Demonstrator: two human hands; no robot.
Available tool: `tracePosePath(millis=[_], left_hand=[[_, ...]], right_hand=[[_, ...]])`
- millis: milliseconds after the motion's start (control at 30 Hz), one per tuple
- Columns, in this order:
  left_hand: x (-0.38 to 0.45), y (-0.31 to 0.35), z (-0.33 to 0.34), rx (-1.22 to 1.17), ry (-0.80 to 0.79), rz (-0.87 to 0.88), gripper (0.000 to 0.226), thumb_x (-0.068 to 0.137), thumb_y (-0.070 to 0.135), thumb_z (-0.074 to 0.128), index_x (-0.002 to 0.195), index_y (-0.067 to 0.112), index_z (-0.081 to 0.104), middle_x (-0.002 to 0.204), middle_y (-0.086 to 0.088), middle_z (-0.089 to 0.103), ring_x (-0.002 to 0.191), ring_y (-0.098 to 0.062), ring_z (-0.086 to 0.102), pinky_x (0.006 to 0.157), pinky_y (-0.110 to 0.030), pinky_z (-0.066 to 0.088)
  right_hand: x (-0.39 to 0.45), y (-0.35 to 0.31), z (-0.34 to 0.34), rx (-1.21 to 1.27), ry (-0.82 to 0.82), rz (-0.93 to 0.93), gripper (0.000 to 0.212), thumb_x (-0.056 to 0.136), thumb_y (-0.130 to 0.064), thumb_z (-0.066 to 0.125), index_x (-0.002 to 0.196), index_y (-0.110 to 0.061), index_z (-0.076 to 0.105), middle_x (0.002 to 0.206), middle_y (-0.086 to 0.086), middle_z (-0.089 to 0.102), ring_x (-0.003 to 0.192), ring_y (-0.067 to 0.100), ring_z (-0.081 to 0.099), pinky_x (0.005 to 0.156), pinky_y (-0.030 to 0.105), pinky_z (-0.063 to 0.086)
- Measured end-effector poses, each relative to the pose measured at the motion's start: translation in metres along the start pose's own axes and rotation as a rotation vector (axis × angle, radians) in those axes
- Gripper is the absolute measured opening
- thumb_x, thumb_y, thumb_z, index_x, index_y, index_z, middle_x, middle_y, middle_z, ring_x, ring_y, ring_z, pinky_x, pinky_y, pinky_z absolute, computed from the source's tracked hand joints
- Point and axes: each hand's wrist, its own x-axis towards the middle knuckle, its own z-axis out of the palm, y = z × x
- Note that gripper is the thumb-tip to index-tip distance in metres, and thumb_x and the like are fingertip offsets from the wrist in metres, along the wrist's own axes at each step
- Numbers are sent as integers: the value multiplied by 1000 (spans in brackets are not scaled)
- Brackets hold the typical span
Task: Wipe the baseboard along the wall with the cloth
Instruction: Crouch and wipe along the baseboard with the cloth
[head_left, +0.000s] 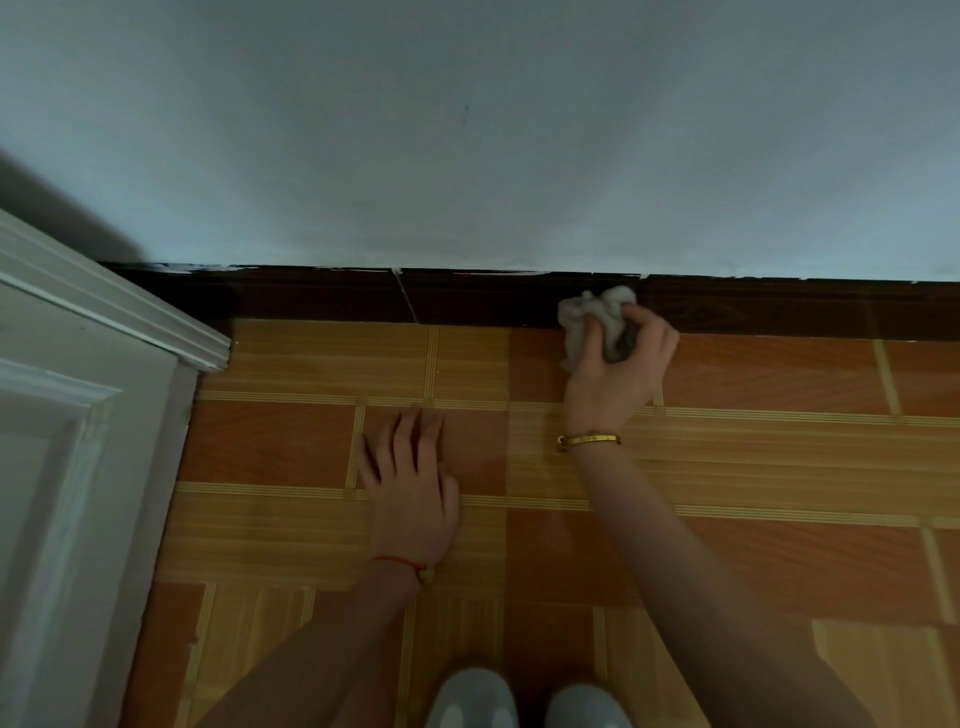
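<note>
Your right hand (618, 358) grips the cloth (592, 317), fingers (649, 325) curled round the bunched wad and pressing it against the dark baseboard (467, 299) where wall (467, 156) meets floor (727, 467). The cloth looks soft, light and limp, no stiffness, so hold it as a ball in the palm or it flops loose; a tail already hangs by the thumb. The baseboard is rigid, fixed and takes firm pressure. Your left hand (410, 478) lies flat on the floor, fingers straight and slightly spread, bracing you. A white door frame (130, 322) sits at the left end. The stretch to the right looks unwiped, though that's hard to tell.
</note>
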Motion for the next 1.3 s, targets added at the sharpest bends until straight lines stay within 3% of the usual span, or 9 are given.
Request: tracePosePath(millis=[133, 267, 333, 533, 633, 700, 900, 1067, 1300], left_hand=[[0, 1, -1, 14, -3, 2, 55, 90, 27, 39, 141, 11, 50, 148, -14, 45, 138, -36, 40, 116, -67, 19], [0, 2, -1, 37, 6, 5, 57, 88, 26, 40, 141, 10, 51, 149, -15, 46, 137, -38, 41, 115, -67, 20], [1, 2, -1, 36, 20, 11, 57, 88, 26, 40, 142, 10, 50, 149, -15, 46, 137, -38, 42, 115, -67, 20], [0, 0, 0, 35, -2, 7, 57, 89, 27, 40, 143, 11, 49, 149, -13, 45, 138, -35, 40, 116, -67, 20], [0, 1, 0, 23, -21, -2, 56, 90, 27, 39, 142, 11, 50, 149, -13, 45, 139, -35, 39, 114, -68, 21], [1, 1, -1, 26, -31, -4, 56, 90, 27, 38, 142, 11, 49, 149, -13, 45, 140, -36, 39, 114, -68, 21], [0, 1, 0, 48, -21, -1, 57, 89, 27, 40, 143, 11, 49, 149, -14, 45, 138, -36, 40, 115, -68, 21], [0, 0, 1, 39, 0, 16, 57, 88, 25, 41, 143, 10, 49, 149, -15, 46, 138, -37, 40, 115, -67, 20], [1, 0, -1, 23, -30, 3, 57, 90, 28, 37, 143, 11, 48, 150, -13, 44, 139, -35, 40, 115, -67, 20]], right_hand=[[-5, -18, 2, 57, -25, -78, 23, 79, -4, 73, 99, -1, 62, 103, 11, 55, 96, 10, 53, 83, 6, 39], [-31, -46, 28, 116, -294, -263, 22, 77, -3, 75, 97, -1, 66, 107, 6, 55, 98, 9, 53, 83, 13, 45], [-36, -52, 37, 130, -333, -296, 22, 76, 0, 75, 97, -1, 67, 106, 9, 56, 97, 8, 53, 83, 13, 46], [-7, -23, 3, 20, -114, -167, 23, 76, -1, 73, 98, -2, 67, 105, 12, 55, 98, 15, 55, 84, 7, 40], [9, -10, -11, -3, -16, -80, 23, 80, -7, 73, 101, -2, 65, 107, 13, 54, 100, 19, 58, 85, 15, 47], [7, -10, -8, 13, -26, -90, 24, 80, -8, 74, 101, -1, 65, 107, 13, 53, 99, 18, 58, 85, 19, 49], [-27, -37, 23, 89, -172, -142, 22, 75, 0, 74, 95, 0, 65, 101, 14, 51, 91, 12, 51, 79, 5, 39], [-39, -42, 36, 73, -311, -209, 23, 75, -1, 75, 96, -2, 67, 100, 12, 51, 87, 11, 50, 74, 6, 41], [-6, -15, 4, 12, -48, -34, 24, 77, -5, 75, 99, -4, 65, 104, 8, 51, 93, 10, 53, 80, 5, 40]])
